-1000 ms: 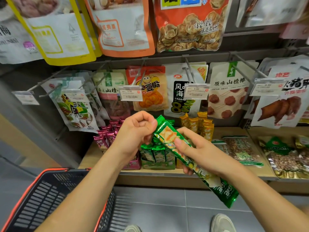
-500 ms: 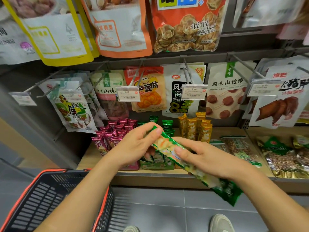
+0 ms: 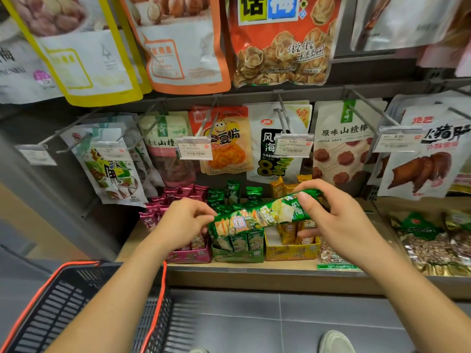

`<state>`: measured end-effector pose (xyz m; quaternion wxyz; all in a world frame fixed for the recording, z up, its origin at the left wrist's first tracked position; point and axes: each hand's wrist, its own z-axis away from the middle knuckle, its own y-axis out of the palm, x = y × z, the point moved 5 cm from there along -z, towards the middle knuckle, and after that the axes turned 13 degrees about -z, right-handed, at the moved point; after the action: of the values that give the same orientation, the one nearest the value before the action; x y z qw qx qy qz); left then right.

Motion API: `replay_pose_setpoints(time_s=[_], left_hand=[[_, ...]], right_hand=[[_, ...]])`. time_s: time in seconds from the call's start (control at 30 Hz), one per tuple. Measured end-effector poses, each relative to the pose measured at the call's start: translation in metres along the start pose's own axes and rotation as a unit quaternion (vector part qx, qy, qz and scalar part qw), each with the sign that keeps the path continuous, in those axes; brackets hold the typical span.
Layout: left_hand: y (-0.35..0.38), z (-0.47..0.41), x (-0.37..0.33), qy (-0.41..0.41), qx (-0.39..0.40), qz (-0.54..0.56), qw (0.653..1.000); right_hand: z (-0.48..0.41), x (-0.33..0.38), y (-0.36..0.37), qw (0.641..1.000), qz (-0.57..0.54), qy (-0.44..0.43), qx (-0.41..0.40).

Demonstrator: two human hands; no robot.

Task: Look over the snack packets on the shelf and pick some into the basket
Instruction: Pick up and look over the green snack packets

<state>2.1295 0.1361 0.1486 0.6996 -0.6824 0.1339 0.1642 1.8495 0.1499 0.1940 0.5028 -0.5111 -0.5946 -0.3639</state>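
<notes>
Green packet (image 3: 265,215) is gripped at both ends by left hand (image 3: 182,225) and right hand (image 3: 331,221) before the shelf (image 3: 254,276), not yet put in the basket (image 3: 60,308).

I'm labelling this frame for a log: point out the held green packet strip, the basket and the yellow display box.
green packet strip (image 3: 262,215), head view, middle of its printed front.
basket (image 3: 56,309), head view, black mesh wall.
yellow display box (image 3: 290,252), head view, front wall.

Grey floor tiles (image 3: 331,319), pale shoe (image 3: 336,341), price tag (image 3: 195,147)
</notes>
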Motion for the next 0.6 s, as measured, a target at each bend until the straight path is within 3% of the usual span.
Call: replay_pose_setpoints(time_s=[0.1, 0.27, 0.4, 0.6], left_hand=[[0.014, 0.004, -0.020, 0.088, 0.009, -0.119, 0.989], [0.036, 0.006, -0.041, 0.145, 0.022, -0.119, 0.982], [0.029, 0.003, -0.040, 0.136, -0.086, -0.107, 0.981], [0.032, -0.011, -0.026, 0.052, -0.162, -0.018, 0.985]], right_hand=[[0.003, 0.010, 0.006, 0.996, 0.045, -0.071, -0.015], [0.007, 0.030, 0.016, 0.983, 0.070, -0.168, -0.036], [0.006, 0.033, 0.031, 0.982, 0.054, -0.183, 0.017], [0.007, 0.026, 0.059, 0.932, 0.236, -0.275, 0.032]])
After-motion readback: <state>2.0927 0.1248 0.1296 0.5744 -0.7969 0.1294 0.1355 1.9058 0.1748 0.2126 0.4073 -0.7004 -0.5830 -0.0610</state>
